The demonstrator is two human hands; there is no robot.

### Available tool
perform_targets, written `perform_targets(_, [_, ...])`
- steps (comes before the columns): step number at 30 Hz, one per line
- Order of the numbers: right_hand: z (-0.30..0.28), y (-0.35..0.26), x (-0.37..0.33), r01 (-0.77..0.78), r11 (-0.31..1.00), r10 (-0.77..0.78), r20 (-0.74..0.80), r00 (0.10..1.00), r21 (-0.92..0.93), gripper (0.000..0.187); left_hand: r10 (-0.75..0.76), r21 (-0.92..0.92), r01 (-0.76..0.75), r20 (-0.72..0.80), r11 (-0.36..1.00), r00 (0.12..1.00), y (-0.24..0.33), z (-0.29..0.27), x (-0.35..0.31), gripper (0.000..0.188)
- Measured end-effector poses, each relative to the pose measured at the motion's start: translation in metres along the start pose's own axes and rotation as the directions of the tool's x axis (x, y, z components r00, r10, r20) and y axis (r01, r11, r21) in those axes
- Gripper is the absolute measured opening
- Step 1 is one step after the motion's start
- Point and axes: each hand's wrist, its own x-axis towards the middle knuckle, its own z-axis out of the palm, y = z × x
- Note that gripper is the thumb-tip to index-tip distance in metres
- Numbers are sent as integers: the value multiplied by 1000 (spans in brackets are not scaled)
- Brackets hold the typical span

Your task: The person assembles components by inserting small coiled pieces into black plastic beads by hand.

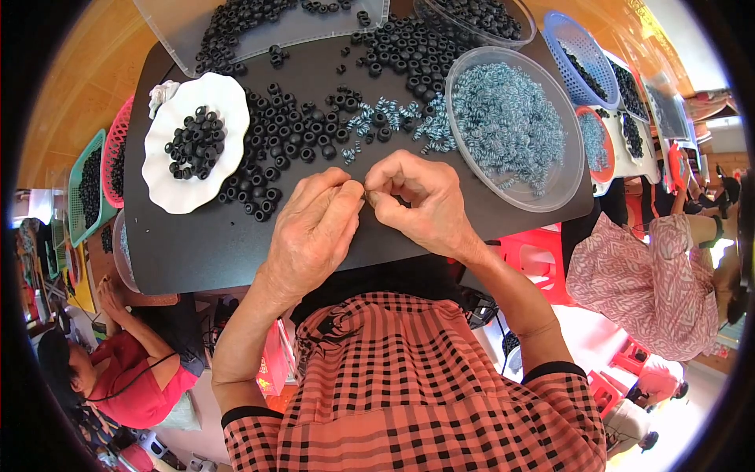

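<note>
Something tiny, too small to identify, is being pinched shut between the fingertips of the left hand (pixel 314 228) and right hand (pixel 417 200), above the black board (pixel 204 244). One slip, and it is being lost among the loose black ring beads (pixel 291 134).

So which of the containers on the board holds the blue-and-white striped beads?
The clear round bowl right of the hands; the white scalloped plate holds only black beads.

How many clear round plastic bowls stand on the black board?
2: one large bowl of blue striped beads at the right, one bowl of black beads at the top edge, partly cut off. Others may be hidden.
</note>
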Motion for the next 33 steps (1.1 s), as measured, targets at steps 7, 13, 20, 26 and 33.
perform_targets(7, [0, -1, 0, -2, 1000, 2, 13, 1000, 1, 16, 33, 17, -33, 8, 999, 999, -3, -1, -2, 31])
perform_targets(13, [0, 0, 0, -5, 1000, 5, 14, 1000, 20, 17, 71, 20, -71, 10, 997, 997, -3, -2, 0, 30])
perform_targets(20, [0, 2, -1, 35, 999, -36, 10, 999, 32, 18, -14, -14, 14, -14, 1000, 1000, 4, 1, 1, 26])
perform_targets(26, [3, 1, 1, 142, 988, -143, -6, 990, -65, 18, -356, -248, 340, -22, 907, 934, 13, 3, -1, 9])
perform_targets(33, [4, 1, 1, 153, 982, -157, -27, 987, -110, 12, -583, -547, 651, 325, 526, 745, 8, -6, 2, 17])
